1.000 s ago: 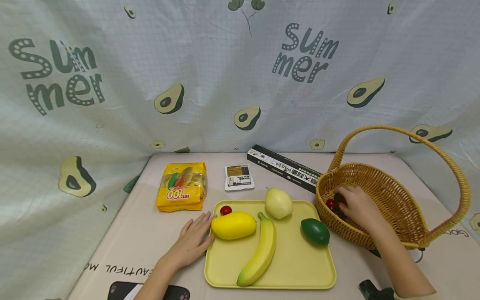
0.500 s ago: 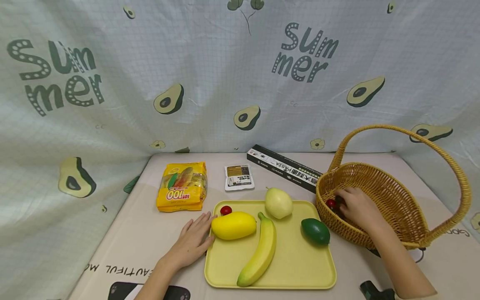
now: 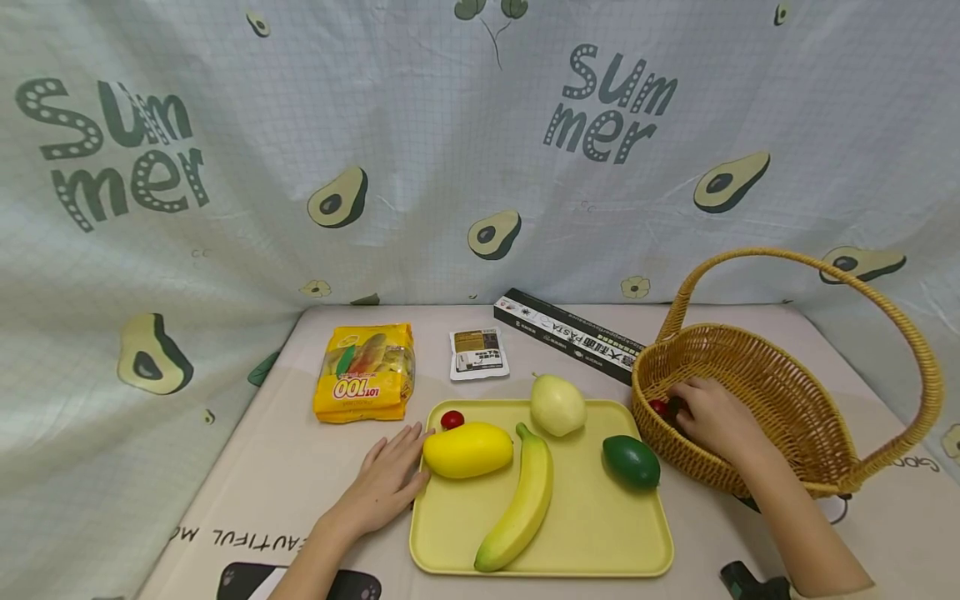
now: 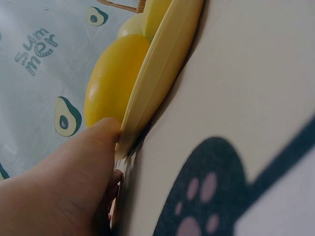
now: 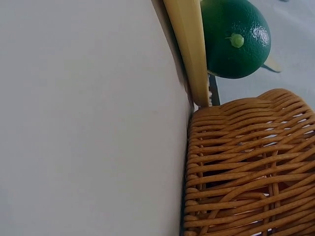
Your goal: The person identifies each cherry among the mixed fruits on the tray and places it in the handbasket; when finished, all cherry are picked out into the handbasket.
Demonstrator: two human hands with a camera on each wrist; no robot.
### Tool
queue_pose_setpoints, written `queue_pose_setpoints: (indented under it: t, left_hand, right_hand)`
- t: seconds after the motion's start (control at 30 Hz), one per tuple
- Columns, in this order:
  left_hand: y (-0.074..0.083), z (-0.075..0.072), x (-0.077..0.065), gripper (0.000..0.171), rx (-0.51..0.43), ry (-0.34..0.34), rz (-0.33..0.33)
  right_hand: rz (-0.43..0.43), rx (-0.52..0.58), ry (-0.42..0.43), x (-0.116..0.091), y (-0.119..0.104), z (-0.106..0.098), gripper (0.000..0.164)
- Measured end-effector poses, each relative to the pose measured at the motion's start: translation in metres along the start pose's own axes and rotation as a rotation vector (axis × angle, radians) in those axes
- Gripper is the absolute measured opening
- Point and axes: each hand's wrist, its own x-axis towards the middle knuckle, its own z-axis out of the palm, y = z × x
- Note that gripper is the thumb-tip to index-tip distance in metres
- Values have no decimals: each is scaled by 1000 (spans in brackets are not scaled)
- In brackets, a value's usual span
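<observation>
My left hand [image 3: 384, 483] lies with fingers extended at the left rim of a yellow tray [image 3: 592, 542], thumb against the rim. On the tray are a yellow mango [image 3: 468, 451], a banana [image 3: 521, 500], a pale pear [image 3: 557, 406], a dark green lime-like fruit [image 3: 631, 462] and a small red fruit [image 3: 452, 420]. My right hand [image 3: 716, 417] reaches into a wicker basket [image 3: 787, 392], fingers bent down by a dark object [image 3: 675, 408] and a small red thing [image 3: 657, 407]. Its fingertips are hidden, and the basket wall [image 5: 251, 167] blocks the right wrist view.
Behind the tray lie a yellow snack bag [image 3: 365, 372], a small white-and-brown packet [image 3: 478, 354] and a long black pasta box [image 3: 566, 335] whose end meets the basket. A tall handle [image 3: 892, 308] arches over the basket. A black object [image 3: 742, 579] lies at the front right.
Inside the basket, my right hand and the red thing by it have shifted slightly. My left hand and the fruit on the tray stay in place.
</observation>
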Motion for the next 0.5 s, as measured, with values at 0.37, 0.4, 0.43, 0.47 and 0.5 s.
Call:
queue_pose_setpoints:
  t: [0.37,0.4,0.43,0.47,0.5]
  left_hand:
    - [0,0,0,56,-1,13,11]
    - [0,0,-1,56,-2,15,12]
    - [0,0,0,56,-3,16,14]
    - [0,0,-1,56,-4,18,14]
    - [0,0,-1,56,-4,18,14]
  right_hand:
    - [23,-9,-6,-1,-1,0,21]
    - [28,-9,-6,-1,-2,0,21]
    - [34,-10,-7,-1,-2,0,21]
    - [39,-10,-6,-1,-2,0,21]
    - [43,-10,-6,-1,-2,0,21]
